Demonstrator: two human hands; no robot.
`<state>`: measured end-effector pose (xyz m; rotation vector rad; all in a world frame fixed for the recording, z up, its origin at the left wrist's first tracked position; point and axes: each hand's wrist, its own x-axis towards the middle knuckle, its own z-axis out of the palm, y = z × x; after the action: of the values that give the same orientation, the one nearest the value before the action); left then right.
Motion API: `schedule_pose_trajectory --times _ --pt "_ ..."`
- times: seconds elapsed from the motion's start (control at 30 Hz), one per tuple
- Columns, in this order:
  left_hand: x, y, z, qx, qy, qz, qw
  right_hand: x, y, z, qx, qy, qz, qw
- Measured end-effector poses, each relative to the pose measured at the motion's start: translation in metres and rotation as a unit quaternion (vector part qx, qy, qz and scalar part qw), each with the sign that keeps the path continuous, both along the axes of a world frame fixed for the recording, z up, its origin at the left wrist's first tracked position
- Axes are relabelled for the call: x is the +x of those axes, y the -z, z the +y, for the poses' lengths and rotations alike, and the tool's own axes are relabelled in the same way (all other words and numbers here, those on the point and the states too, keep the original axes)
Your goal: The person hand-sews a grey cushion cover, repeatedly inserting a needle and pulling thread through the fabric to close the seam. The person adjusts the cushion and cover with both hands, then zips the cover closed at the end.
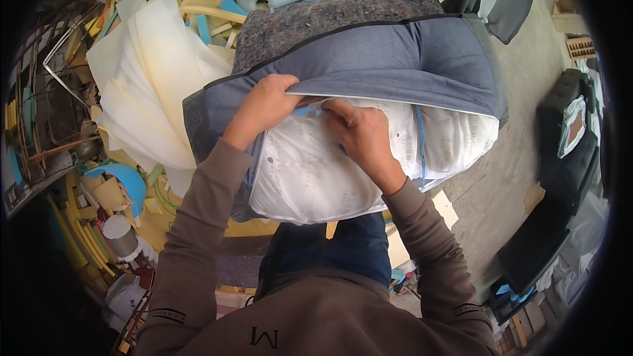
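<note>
A blue-grey fabric cover [349,56] with dark piping lies in front of me, its near edge folded back. Under that edge a white printed lining [306,175] bulges out, and a blue strap [421,137] runs across it. My left hand [269,104] is closed on the cover's folded edge, thumb on top. Just right of it, my right hand [359,133] has its fingers curled together at the opening, over the white lining. What those fingertips hold is hidden. A bit of light blue material shows between the two hands.
A mottled grey pad [330,23] lies beneath the cover. White foam sheets [155,79] are piled at left, with yellow and blue foam scraps [221,16] behind. Dark padded pieces [560,158] stand along the right. A white bucket [121,234] stands at lower left.
</note>
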<state>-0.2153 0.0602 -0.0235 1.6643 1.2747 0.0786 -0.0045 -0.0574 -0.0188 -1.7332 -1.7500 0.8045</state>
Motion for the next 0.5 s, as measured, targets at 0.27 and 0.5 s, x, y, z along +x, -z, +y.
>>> schedule_pose_trajectory --times 0.27,0.5 --pt "-0.0001 0.0005 -0.0008 0.032 0.018 -0.002 0.999 -0.0014 -0.0028 0.0026 0.019 -0.006 0.009 1.0" --pt "0.0013 -0.0014 -0.0018 0.009 0.004 0.013 1.0 -0.0073 -0.0028 0.0027 0.074 -0.003 -0.039 0.996"
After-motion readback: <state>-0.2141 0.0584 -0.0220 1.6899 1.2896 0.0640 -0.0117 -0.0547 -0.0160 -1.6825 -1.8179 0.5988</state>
